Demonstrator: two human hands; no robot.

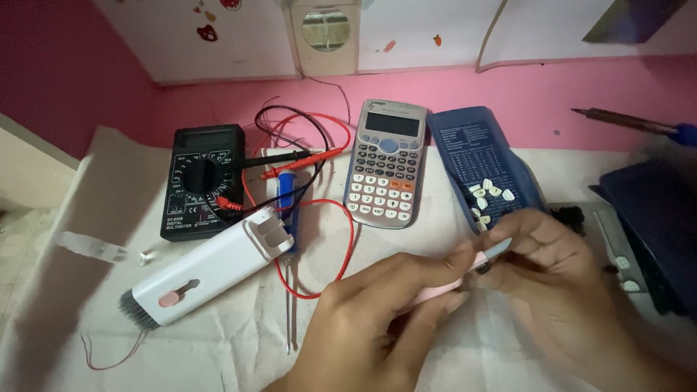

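Observation:
My left hand point(377, 319) grips a slim pink pen-like tool point(435, 292) whose pale blue tip point(499, 249) points up to the right. My right hand point(559, 279) closes its fingertips around that tip, just below the blue calculator cover point(483, 160). Several small white key caps point(488, 194) lie inside the cover. A grey scientific calculator point(385, 163) lies face up to the left of the cover.
A black multimeter point(201, 178) with red and black leads point(294, 160) lies at left. A white cleaning tool with a grey brush end point(207, 272) and a blue screwdriver point(288, 218) lie on the white cloth. A soldering iron point(632, 123) and dark case point(653, 225) are at right.

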